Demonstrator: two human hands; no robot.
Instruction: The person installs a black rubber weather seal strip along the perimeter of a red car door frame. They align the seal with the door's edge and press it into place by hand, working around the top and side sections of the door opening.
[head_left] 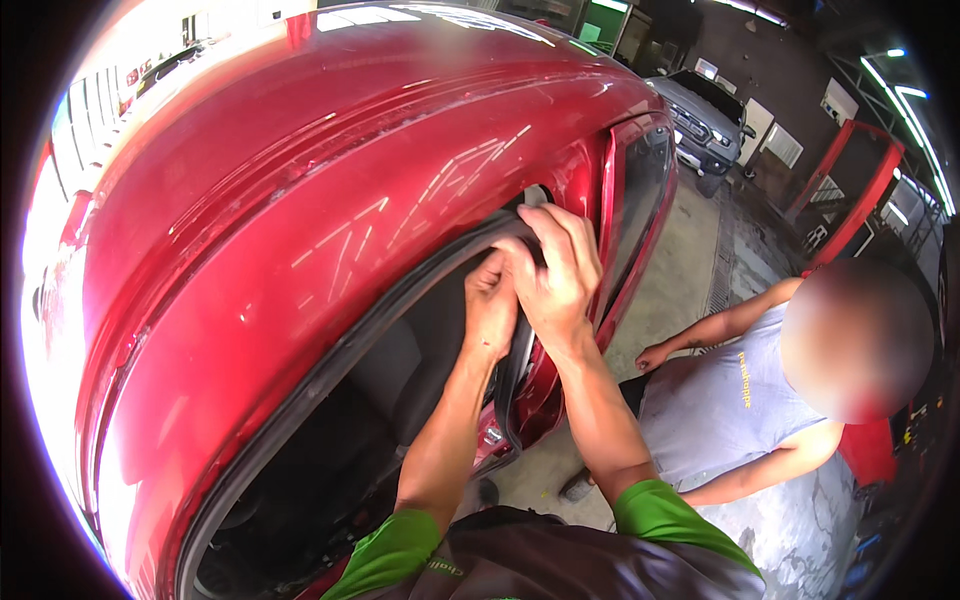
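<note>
Along the upper edge of a red car's [290, 230] open doorway runs a black rubber door seal [385, 308]. Both my hands are together at the doorway's upper corner. My left hand [490, 295] is closed with its fingers curled at the seal's lower side, and its fingertips are partly hidden. Pressed beside it, my right hand [558, 270] bends its fingers over the top of the seal with the thumb against the left hand. A loose-looking stretch of black strip [508, 395] hangs down the doorway's side below my hands.
Close on the right stands another person in a grey sleeveless shirt [710, 400]. Beyond my right hand is a red car door with a dark window [640, 190]. A silver vehicle [700, 115] is parked at the back, near a red frame [850, 190]. Dark seats show inside the car.
</note>
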